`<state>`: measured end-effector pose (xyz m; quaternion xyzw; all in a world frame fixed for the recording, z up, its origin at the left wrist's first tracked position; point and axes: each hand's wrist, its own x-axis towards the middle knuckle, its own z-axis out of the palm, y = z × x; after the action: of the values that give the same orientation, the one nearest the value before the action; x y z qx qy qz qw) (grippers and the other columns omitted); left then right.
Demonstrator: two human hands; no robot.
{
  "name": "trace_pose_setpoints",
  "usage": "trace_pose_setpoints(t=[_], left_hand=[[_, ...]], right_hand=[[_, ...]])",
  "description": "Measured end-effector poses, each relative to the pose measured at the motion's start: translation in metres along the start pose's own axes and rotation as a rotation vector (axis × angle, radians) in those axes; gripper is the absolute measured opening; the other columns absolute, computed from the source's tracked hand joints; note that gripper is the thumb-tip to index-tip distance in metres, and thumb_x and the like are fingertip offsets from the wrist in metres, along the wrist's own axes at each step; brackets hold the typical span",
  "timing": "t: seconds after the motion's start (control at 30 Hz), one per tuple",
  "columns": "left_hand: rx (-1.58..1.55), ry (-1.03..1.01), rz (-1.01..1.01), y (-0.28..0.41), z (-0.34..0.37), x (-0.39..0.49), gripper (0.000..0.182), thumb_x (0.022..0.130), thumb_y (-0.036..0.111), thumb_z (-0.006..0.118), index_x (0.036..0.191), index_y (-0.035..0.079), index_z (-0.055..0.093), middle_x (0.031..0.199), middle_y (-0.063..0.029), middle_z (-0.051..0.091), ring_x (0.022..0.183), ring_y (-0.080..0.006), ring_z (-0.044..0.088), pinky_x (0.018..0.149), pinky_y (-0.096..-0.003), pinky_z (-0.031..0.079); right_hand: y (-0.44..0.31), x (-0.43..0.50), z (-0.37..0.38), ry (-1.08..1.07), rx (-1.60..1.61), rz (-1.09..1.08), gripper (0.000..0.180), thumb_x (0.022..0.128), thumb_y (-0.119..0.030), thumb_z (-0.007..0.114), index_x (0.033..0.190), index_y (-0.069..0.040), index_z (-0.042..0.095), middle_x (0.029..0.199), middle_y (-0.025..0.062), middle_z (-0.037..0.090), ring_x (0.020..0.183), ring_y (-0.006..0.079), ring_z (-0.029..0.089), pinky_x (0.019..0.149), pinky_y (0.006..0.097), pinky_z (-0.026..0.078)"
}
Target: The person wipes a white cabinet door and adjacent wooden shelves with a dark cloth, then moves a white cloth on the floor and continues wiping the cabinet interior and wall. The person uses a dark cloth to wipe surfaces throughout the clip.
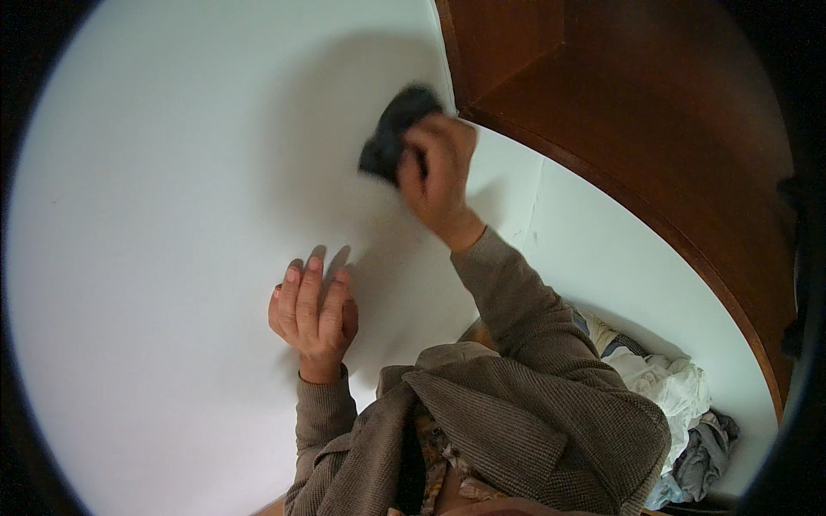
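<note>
In my right hand (439, 168) I hold a dark cloth (400, 126), gripped between thumb and fingers; motion blurs both. The cloth is in front of a white wall (161, 193), close to its corner by the brown wooden shelf; whether it touches the wall I cannot tell. My left hand (316, 309) holds nothing. It is lower and to the left, fingers apart and pointing up, the fingertips at or very near the wall surface.
A brown wooden shelf or cabinet (619, 122) juts out at upper right, its curved-looking edge near my right hand. Below it, white cloth (671, 387) and grey cloth (706, 451) lie heaped against the right-hand white wall (600, 245).
</note>
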<state>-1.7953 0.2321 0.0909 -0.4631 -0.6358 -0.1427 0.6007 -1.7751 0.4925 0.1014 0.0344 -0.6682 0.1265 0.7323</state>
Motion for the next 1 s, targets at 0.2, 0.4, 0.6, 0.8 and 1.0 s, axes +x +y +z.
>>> trace_pose_setpoints(t=[0.2, 0.4, 0.6, 0.8, 1.0], left_hand=[[-0.017, 0.006, 0.003, -0.002, -0.003, -0.005, 0.016, 0.101, 0.022, 0.063, 0.114, 0.016, 0.068, 0.132, -0.0113, 0.068, 0.131, -0.0303, 0.056, 0.112, -0.0471, 0.039], [-0.107, 0.096, -0.023, -0.003, 0.0, -0.012, 0.013, 0.099, 0.021, 0.062, 0.112, 0.02, 0.065, 0.131, -0.008, 0.068, 0.131, -0.0291, 0.054, 0.111, -0.0438, 0.038], [-0.039, 0.112, -0.01, -0.001, 0.004, -0.014, 0.014, 0.1, 0.024, 0.061, 0.113, 0.02, 0.063, 0.134, -0.0095, 0.065, 0.133, -0.0291, 0.052, 0.112, -0.0451, 0.038], [-0.004, 0.085, -0.01, 0.001, 0.002, -0.011, 0.017, 0.101, 0.026, 0.059, 0.116, 0.02, 0.063, 0.135, -0.0095, 0.065, 0.134, -0.0295, 0.052, 0.113, -0.0464, 0.037], [0.063, 0.061, -0.014, 0.004, 0.006, -0.009, 0.017, 0.1, 0.024, 0.06, 0.116, 0.02, 0.066, 0.132, -0.0079, 0.068, 0.133, -0.0286, 0.054, 0.114, -0.0451, 0.036]], right_hand=[[-0.05, -0.008, 0.017, 0.027, 0.16, -0.064, 0.025, 0.085, -0.015, 0.071, 0.109, -0.013, 0.066, 0.114, 0.0093, 0.059, 0.106, 0.0309, 0.056, 0.089, 0.0491, 0.041], [-0.02, -0.006, 0.011, -0.051, 0.16, -0.119, 0.028, 0.084, -0.011, 0.069, 0.112, -0.013, 0.065, 0.118, 0.0092, 0.06, 0.11, 0.0307, 0.056, 0.093, 0.0517, 0.04], [-0.027, -0.004, 0.019, 0.001, 0.187, -0.032, 0.027, 0.084, -0.011, 0.069, 0.111, -0.014, 0.064, 0.118, 0.0083, 0.061, 0.106, 0.0291, 0.056, 0.094, 0.0511, 0.039], [-0.018, -0.03, 0.006, -0.081, 0.213, -0.209, 0.031, 0.084, -0.014, 0.07, 0.114, -0.017, 0.065, 0.117, 0.0074, 0.06, 0.105, 0.03, 0.056, 0.089, 0.0523, 0.041], [-0.003, -0.047, 0.005, 0.034, 0.146, 0.015, 0.026, 0.087, -0.016, 0.068, 0.113, -0.014, 0.063, 0.117, 0.0098, 0.056, 0.108, 0.0332, 0.053, 0.092, 0.0526, 0.037]])
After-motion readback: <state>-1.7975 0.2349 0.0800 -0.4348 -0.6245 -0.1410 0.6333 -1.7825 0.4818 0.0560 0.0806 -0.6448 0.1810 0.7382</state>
